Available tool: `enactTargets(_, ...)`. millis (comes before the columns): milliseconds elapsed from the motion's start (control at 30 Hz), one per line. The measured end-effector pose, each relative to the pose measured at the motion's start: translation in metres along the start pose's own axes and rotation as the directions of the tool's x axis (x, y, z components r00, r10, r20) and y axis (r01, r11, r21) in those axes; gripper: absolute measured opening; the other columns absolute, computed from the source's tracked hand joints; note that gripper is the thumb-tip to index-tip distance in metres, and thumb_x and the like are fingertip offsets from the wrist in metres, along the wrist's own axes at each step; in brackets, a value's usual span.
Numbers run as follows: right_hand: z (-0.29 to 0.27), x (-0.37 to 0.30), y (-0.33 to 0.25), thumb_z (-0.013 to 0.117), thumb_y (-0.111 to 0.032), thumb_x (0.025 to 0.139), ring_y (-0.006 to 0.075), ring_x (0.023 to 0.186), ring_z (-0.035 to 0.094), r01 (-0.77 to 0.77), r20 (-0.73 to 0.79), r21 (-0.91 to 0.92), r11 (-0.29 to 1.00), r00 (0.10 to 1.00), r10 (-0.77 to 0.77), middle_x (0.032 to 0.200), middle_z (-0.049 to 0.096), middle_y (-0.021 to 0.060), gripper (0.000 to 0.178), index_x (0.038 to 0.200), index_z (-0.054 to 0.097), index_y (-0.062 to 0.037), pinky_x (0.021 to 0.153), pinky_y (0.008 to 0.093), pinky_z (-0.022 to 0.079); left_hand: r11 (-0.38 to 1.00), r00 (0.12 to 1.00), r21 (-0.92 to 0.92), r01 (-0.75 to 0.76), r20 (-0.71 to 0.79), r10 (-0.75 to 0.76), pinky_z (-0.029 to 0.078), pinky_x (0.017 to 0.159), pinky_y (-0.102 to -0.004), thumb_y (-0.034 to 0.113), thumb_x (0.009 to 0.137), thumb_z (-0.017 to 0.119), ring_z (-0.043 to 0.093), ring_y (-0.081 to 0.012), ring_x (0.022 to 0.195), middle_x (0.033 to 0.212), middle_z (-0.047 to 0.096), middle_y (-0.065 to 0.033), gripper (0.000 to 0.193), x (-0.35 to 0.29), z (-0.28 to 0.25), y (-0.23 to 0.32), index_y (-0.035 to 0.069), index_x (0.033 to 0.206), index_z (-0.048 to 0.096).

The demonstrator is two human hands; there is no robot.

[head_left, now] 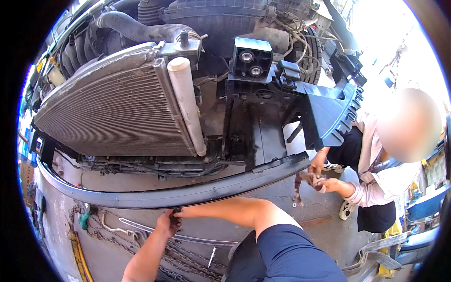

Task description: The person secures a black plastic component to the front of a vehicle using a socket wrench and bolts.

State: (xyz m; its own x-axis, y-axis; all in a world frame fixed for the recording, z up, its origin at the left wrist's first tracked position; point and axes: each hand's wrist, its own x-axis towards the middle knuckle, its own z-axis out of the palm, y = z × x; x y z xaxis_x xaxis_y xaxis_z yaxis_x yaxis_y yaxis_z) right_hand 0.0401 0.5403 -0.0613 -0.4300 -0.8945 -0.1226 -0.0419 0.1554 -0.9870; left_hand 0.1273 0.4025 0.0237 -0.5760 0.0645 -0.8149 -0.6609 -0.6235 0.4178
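My left hand [167, 224] is just below the front edge of the black bumper beam [141, 194], with its fingers curled and darkened with grime. My right hand [177, 213] meets it there, my forearm reaching across from the right. The fingers of both hands seem pressed together around something small and dark that I cannot make out. Above the beam stands a finned radiator [117, 113], with a pale cylinder [187, 103] upright along its right side. A black bracket [324, 113] projects at the right end of the front frame.
At the right a co-worker crouches, both hands on a brownish rag [314, 181]. Rusty chains [181, 258], a hooked metal bar [117, 229] and a small silver tool [212, 257] lie on the floor. A yellow bar [82, 256] lies left; grey straps [376, 249] hang right.
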Motion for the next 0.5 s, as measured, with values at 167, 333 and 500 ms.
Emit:
enactTargets(167,-0.007,-0.031,-0.05,0.068,-0.042,0.086,0.0343,0.094,0.068,-0.108,-0.069,-0.444,0.889,0.994,0.087,0.101,0.07,0.0164,0.04,0.106,0.065,-0.0071,0.08,0.046,0.052,0.984,0.996,-0.16,0.081,-0.015,-0.085,0.043,0.062,-0.0312,0.03,0.102,0.043,0.055,-0.0196,0.07,0.078,0.062,-0.0035,0.027,-0.011,0.007,-0.007,0.011,0.1,0.063)
enactTargets(333,-0.027,-0.058,-0.097,0.068,-0.045,0.085,0.0361,0.096,0.067,-0.218,-0.089,-0.527,0.821,0.975,0.202,0.101,0.07,0.0172,0.044,0.105,0.063,-0.0063,0.08,0.0485,0.052,0.992,0.994,-0.067,0.104,0.045,-0.101,0.043,0.063,-0.0312,0.029,0.102,0.045,0.054,-0.0194,0.071,0.08,0.062,-0.004,0.023,0.002,0.002,-0.017,0.012,0.101,0.061)
enactTargets(500,-0.043,-0.073,-0.114,0.062,-0.048,0.089,0.0366,0.099,0.067,-0.156,-0.048,-0.636,0.756,0.986,0.162,0.107,0.069,0.0188,0.049,0.113,0.061,-0.0063,0.082,0.0483,0.052,0.988,0.992,-0.113,0.108,0.078,-0.099,0.042,0.063,-0.0303,0.027,0.102,0.046,0.053,-0.0182,0.071,0.081,0.062,-0.0037,0.021,0.013,0.009,-0.023,0.012,0.104,0.06)
